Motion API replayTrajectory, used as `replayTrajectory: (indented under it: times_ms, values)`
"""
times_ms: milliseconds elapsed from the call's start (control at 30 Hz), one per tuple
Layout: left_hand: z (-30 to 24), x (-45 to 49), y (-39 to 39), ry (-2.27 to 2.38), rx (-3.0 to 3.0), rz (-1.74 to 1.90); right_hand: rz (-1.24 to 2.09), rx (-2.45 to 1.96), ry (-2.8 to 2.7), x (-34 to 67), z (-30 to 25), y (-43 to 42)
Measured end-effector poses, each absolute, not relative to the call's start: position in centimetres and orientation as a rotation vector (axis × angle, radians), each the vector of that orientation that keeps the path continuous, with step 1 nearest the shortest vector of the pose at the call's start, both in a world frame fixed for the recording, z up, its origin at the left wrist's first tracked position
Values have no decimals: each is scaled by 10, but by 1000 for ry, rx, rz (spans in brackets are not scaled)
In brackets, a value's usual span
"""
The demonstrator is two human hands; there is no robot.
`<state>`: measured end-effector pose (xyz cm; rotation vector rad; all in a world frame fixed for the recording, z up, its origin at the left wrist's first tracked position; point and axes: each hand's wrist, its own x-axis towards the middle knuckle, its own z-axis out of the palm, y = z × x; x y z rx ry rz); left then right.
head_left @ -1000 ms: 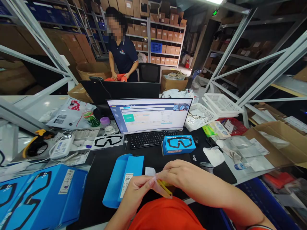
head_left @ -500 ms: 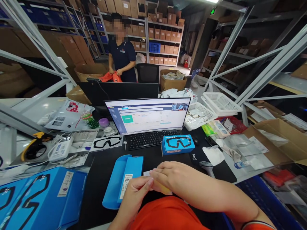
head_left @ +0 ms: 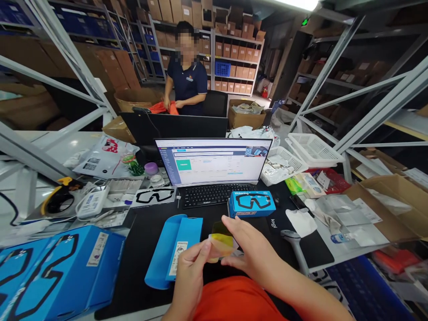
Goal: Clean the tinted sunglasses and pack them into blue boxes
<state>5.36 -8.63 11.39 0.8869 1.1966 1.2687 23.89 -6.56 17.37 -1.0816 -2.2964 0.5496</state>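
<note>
My left hand (head_left: pixel 194 264) pinches the left edge of a yellow see-through lens (head_left: pixel 222 243) between thumb and fingers. A pale, filmy wrapper or cloth (head_left: pixel 214 253) lies against the lens; which of the two I cannot tell. At the lens's right side is my right hand (head_left: pixel 249 244), its fingers stretched and the thumb apart; whether it touches the lens is unclear. Left of my hands an opened blue box (head_left: pixel 190 229) with a white label lies on the black mat. A closed blue eyewear box (head_left: pixel 252 203) stands beyond my right hand.
A monitor (head_left: pixel 214 162) and a keyboard (head_left: pixel 203 196) stand ahead. Large blue boxes (head_left: pixel 73 272) fill the near left. A barcode scanner (head_left: pixel 296 245) lies at the right, with white baskets (head_left: pixel 312 147) behind it. Across the desk a person (head_left: pixel 187 80) handles orange material.
My right hand has drawn back and opened, uncovering the yellow lens. My left hand keeps its pinch. The camera view has shifted slightly left.
</note>
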Motion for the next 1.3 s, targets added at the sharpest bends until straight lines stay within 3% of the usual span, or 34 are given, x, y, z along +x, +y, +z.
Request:
replayTrajectory:
  times_ms: [200, 367, 533, 633, 1033, 1300]
  values:
    - [112, 52, -87, 1307, 686, 1329, 425, -914, -2150, 234, 140, -82]
    - [102, 52, -90, 1342, 575, 1386, 679, -1128, -1734, 227, 120, -96]
    - [95, 57, -91, 1298, 500, 1426, 1141, -1309, -1305, 220, 117, -87]
    - [98, 59, -90, 1268, 556, 1438, 1204, -1333, -1242, 220, 122, -78]
    - [143, 35, -67, 1081, 1382, 1493, 913, -882, -2082, 250, 197, -56]
    - [136, 42, -60, 1158, 1326, 1434, 895, -925, -2123, 245, 208, -64]
